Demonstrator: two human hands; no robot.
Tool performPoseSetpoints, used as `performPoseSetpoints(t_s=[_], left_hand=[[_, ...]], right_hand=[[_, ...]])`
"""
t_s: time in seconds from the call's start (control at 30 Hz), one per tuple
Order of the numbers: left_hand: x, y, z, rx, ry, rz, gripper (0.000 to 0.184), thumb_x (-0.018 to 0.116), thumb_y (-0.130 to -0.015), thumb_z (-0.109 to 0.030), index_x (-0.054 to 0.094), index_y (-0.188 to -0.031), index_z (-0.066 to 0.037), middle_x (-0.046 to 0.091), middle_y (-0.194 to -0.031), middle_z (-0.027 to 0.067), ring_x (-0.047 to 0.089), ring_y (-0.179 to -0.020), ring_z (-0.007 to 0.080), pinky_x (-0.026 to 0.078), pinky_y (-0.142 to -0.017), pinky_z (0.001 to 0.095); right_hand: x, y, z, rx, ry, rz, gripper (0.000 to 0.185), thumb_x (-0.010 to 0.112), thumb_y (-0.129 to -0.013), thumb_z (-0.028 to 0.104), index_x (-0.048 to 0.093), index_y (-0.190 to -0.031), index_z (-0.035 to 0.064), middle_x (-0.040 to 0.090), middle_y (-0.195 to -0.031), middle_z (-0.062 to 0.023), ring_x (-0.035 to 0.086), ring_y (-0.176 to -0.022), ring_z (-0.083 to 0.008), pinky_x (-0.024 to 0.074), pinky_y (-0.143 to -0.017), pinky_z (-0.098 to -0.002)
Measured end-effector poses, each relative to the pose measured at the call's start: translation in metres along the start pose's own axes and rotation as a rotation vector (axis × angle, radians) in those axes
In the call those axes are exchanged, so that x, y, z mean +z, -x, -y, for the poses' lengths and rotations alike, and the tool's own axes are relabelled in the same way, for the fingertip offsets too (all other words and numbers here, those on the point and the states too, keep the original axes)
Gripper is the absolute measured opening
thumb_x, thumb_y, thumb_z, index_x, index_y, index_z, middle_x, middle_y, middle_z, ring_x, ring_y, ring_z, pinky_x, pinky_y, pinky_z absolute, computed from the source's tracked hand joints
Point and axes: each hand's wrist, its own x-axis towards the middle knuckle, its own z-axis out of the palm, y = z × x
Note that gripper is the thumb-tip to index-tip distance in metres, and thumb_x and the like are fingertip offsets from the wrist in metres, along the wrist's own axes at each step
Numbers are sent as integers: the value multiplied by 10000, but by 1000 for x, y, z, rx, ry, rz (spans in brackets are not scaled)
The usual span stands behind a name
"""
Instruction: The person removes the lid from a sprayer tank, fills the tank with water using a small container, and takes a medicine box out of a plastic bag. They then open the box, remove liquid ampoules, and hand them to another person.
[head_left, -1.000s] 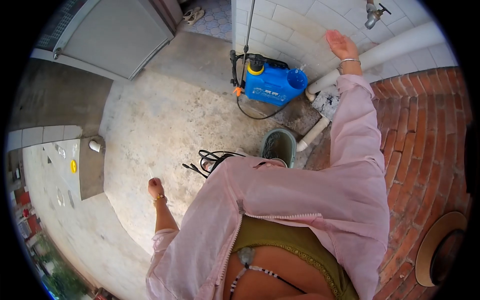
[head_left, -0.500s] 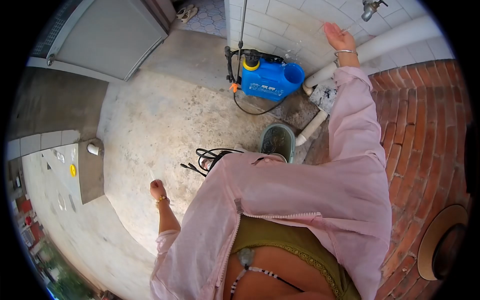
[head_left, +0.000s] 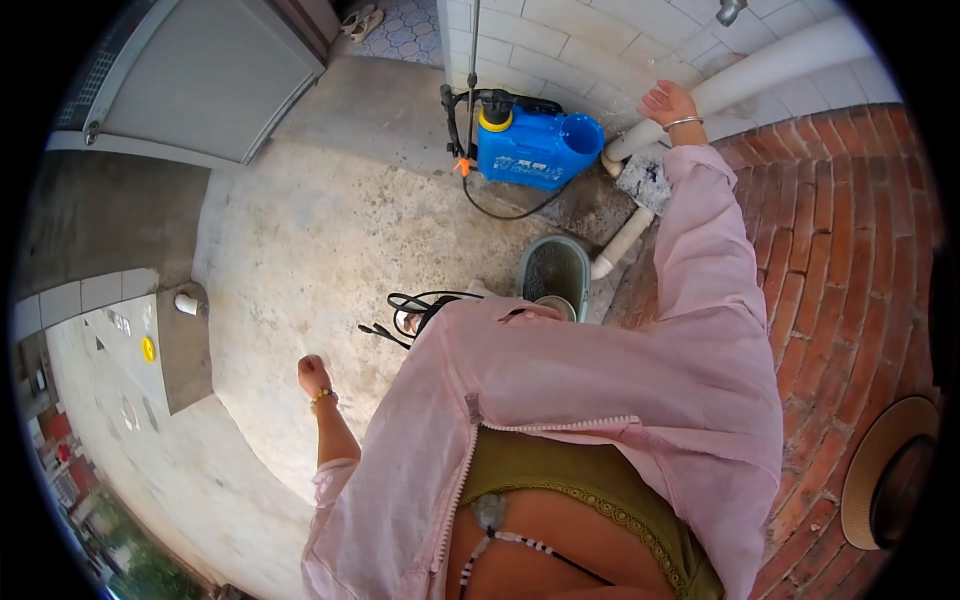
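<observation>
"How do you do this reach well?"

"Loose wrist and soft elbow, I'd say, so my rolled pink cloth sleeve [head_left: 708, 230] clears the thick white plastic pipe [head_left: 785, 82] and I don't scrape the red brickwork [head_left: 805, 290] on my right."

"Are you gripping anything?"

"My right hand [head_left: 668, 102] is half curled, and I see nothing in it. My left hand [head_left: 312, 375] is well off to the left, fingers folded in; I cannot tell whether they close on anything."

"Where's the blue plastic sprayer tank [head_left: 530, 148]?"

"To the left of my right hand, just beside it, standing near the far white-tiled wall [head_left: 565, 52]. The metal tap [head_left: 731, 12] is farther off than my hand and more to the right. The grey-green oval tub [head_left: 582, 268] sits nearer me than the tank, so I should mind my footing there."
</observation>
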Motion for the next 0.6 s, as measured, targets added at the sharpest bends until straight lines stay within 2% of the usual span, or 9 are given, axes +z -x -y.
performPoseSetpoints(t_s=[0.03, 0.07, 0.2, 0.23, 0.3, 0.33, 0.37, 0.43, 0.6], left_hand=[[2, 0, 0, -3, 1, -2, 169, 543, -777, -176, 553, -759, -9, 570, -621, 50, 520, -557, 118, 428, -530, 255], [3, 0, 3, -3, 21, -15, 170, 545, -775, -176, 553, -758, -8, 570, -621, 51, 521, -558, 118, 429, -530, 255], [0, 2, 8, -5, 52, -15, 176, 550, -778, -177, 550, -756, -3, 569, -623, 53, 524, -565, 112, 433, -527, 250], [0, 2, 10, -12, 45, -16, 176, 550, -778, -177, 550, -756, -3, 569, -623, 53, 524, -565, 112, 433, -527, 250], [3, -3, 16, -93, 137, 25, 168, 550, -783, -165, 545, -780, 4, 574, -645, 52, 533, -587, 107, 441, -549, 241], [7, -7, 18, -110, 209, 14, 160, 549, -786, -150, 537, -810, 8, 577, -667, 49, 537, -604, 105, 444, -568, 235], [11, -13, 21, -104, 197, 8, 151, 543, -787, -137, 532, -829, 8, 582, -684, 53, 540, -613, 105, 445, -582, 232], [8, -21, -3, 15, 184, -42, 168, 551, -771, -185, 570, -795, -20, 584, -657, 71, 521, -588, 114, 421, -553, 255], [-5, -41, -126, 244, 151, -2, 166, 568, -742, -158, 563, -835, -20, 604, -756, 142, 596, -715, 257, 461, -642, 315]], right_hand=[[-15, -27, -13, 0, 2, 3, 342, 385, -835, 163, 385, -1154, 40, 425, -1123, -172, 443, -983, -324, 318, -902, -475], [-41, -73, -28, -240, 551, 51, 356, 425, -818, 191, 417, -1146, 53, 457, -1112, -154, 446, -1004, -314, 323, -886, -475], [-81, -100, -52, -662, 1481, 294, 363, 491, -769, 287, 537, -1033, 42, 530, -1071, -147, 482, -1004, -263, 346, -868, -385], [-83, -88, -58, -656, 1484, 303, 363, 491, -769, 287, 537, -1033, 42, 530, -1071, -147, 482, -1004, -263, 346, -868, -385], [-60, -25, -64, -19, 407, 31, 396, 510, -741, 312, 565, -982, 2, 536, -1053, -176, 492, -1000, -276, 360, -862, -318], [-80, -71, -72, -528, 1157, 227, 437, 539, -721, 312, 547, -1026, -2, 530, -1072, -173, 488, -1015, -288, 356, -873, -339], [-76, -63, -78, -533, 1548, 133, 443, 547, -718, 291, 537, -1045, -7, 536, -1060, -179, 491, -1017, -282, 357, -876, -318], [-84, -111, -107, -620, 1346, 240, 393, 541, -727, 249, 547, -1003, -31, 565, -996, -184, 532, -952, -272, 392, -832, -308], [1, -69, -171, -717, 1310, 588, 277, 534, -753, 231, 593, -924, 22, 610, -871, -120, 574, -810, -205, 430, -721, -295]])
